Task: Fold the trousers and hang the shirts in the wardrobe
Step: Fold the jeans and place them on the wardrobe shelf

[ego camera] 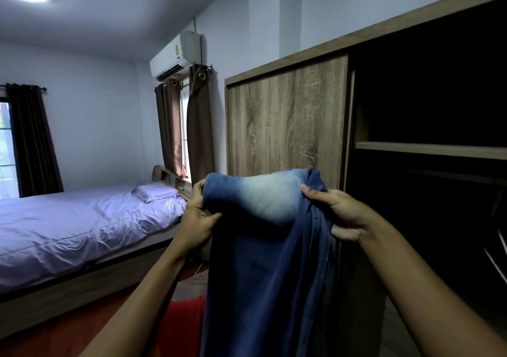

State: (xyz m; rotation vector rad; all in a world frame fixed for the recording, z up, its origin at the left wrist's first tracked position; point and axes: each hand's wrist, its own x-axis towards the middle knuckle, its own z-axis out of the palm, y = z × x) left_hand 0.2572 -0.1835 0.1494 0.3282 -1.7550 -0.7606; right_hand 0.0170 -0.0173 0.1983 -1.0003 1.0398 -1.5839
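Denim trousers (263, 247) hang doubled before the wardrobe (288, 126) — my left hand (199, 219) and right hand (340, 214) each pinching the top fold. Folding's underway, I judge; next, halve them again — onto the shelf (428, 149).

No wording could be read anywhere. The white wall-mounted air conditioner (175, 57) carried a small yellow sticker (177, 50) (its print too small to read).

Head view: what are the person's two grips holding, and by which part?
Blue jeans. The left grip holds the left end of their upper edge, and the right grip holds the right end; the rest hangs down.
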